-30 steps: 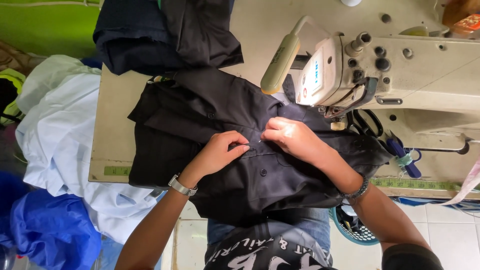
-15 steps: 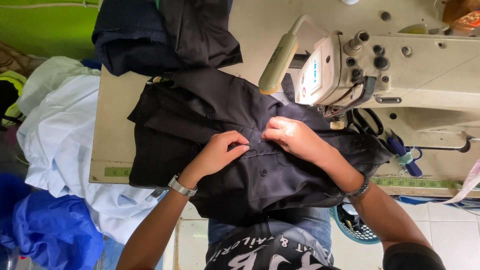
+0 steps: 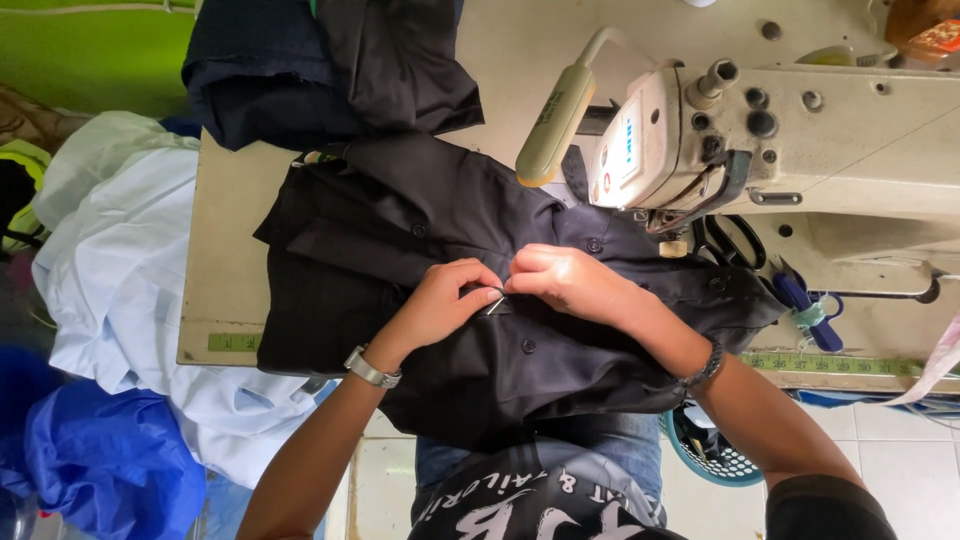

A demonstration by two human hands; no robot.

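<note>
A black buttoned shirt (image 3: pixel 420 240) lies spread across the sewing table in front of me. My left hand (image 3: pixel 440 305), with a silver watch on the wrist, pinches the shirt's button strip from the left. My right hand (image 3: pixel 570 280), with a dark bead bracelet on the wrist, pinches the same strip from the right. The fingertips of both hands meet over one spot, where a small light-coloured object (image 3: pixel 497 303) shows between them; what it is cannot be made out. The cream sewing machine head (image 3: pixel 650 140) stands just beyond my right hand.
A pile of dark folded garments (image 3: pixel 320 60) lies at the table's far left. Light blue and white cloth (image 3: pixel 120 260) hangs off the table's left side above a blue bag (image 3: pixel 90 460). Black scissors (image 3: pixel 730 240) and blue-handled snips (image 3: pixel 800 300) rest by the machine. A teal basket (image 3: pixel 710 455) stands below.
The hands stay together on the shirt's button strip, with only small finger movement. The shirt has not shifted.
</note>
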